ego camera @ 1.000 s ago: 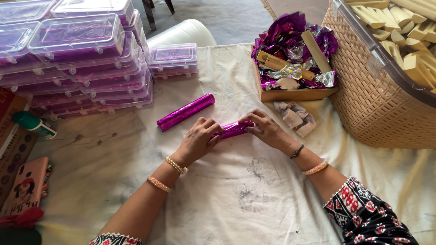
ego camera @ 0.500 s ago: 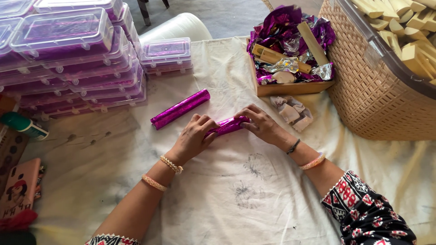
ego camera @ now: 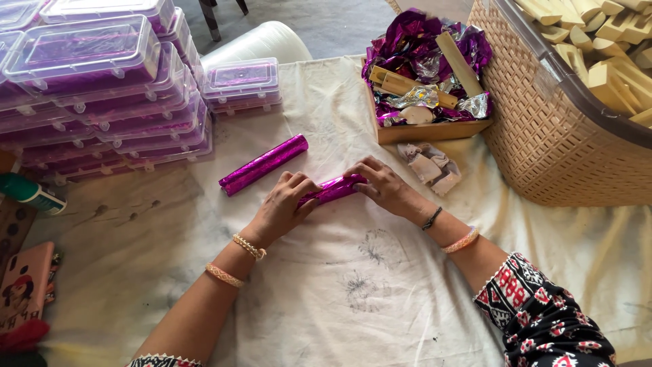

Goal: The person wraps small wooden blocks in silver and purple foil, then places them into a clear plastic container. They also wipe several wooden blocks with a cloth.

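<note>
Left hand [ego camera: 284, 207] and right hand [ego camera: 382, 185]: fingers clamped on opposite ends of a purple foil roll [ego camera: 333, 189] on the desk [ego camera: 380, 285]. Second roll [ego camera: 263, 164] lies far-left, apart.

purple foil stick [ego camera: 333, 189], flat on cloth, betw. hands

Shiny magenta foil is covering both sticks [ego camera: 334, 189] [ego camera: 263, 164]. Purple is showing through the clear boxes [ego camera: 102, 81]. The basket [ego camera: 543, 129] is showing tan weave, the cloth [ego camera: 353, 285] smudged cream. The sleeve [ego camera: 543, 319] is wearing a black, red and white print; bangles [ego camera: 248, 246] are gleaming gold.
</note>
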